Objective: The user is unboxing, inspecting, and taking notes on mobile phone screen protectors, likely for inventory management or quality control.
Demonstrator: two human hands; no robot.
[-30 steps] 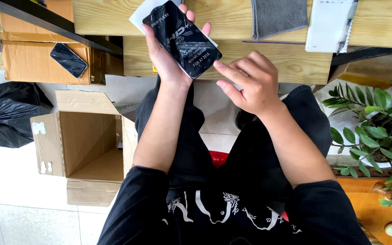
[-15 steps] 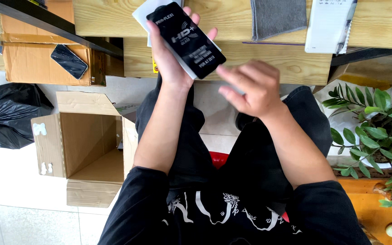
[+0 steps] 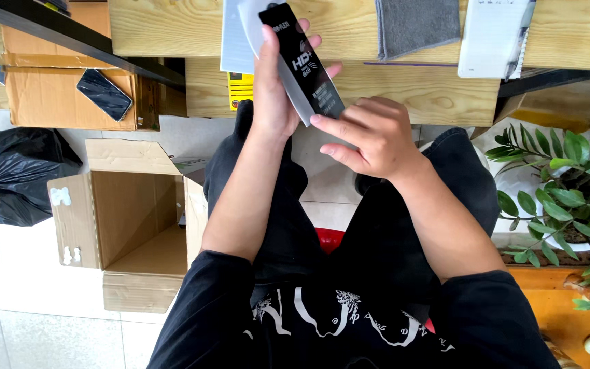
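Far left: black bin bag (image 3: 9,176) on the tiled floor, open cardboard box (image 3: 128,222) beside it, dark phone (image 3: 104,94) lying on a brown carton above. Centre: left hand (image 3: 272,92) raised in front of the wooden counter (image 3: 404,89), fingers clamped around a flat black packet (image 3: 302,63) with a white sheet behind it, tilted, upper end toward the counter. Just right: right hand (image 3: 370,137) half curled, fingertips touching the packet's lower edge, not yet gripping. Likely light, thin and stiff, with a glossy, probably slippery face; possibly fragile if flexed, so best pinched along the long edges or at a corner, never bent. Further right: grey cloth (image 3: 418,26), white notebook (image 3: 493,37), potted plant (image 3: 568,178).
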